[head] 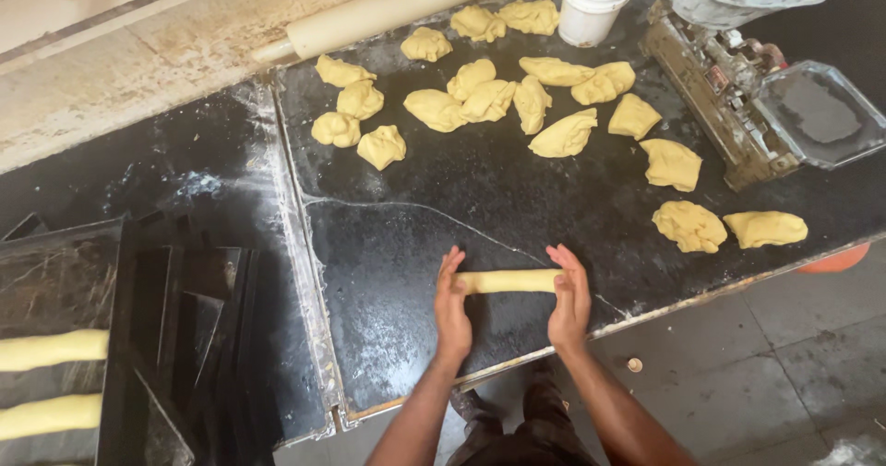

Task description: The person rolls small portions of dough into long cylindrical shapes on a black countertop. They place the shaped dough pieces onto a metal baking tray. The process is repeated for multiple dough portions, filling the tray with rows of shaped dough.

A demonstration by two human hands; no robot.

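Head view: your left hand [451, 307] and right hand [569, 298] cup the ends of the dough roll [509, 281] on the black slab [406, 244] — palms open, pressing inward, not closed. Squeeze unevenly and it could buckle — or stick to the slab.

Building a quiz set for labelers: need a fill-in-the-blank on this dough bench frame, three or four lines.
1. Both hands, left and right, press the ends of a dough ____.
2. The worktop under it is ____ in colour.
3. The tray at left holds ____ finished dough logs.
4. The scale stands at the ____ end of the worktop.

Missing words: log; black; two; right
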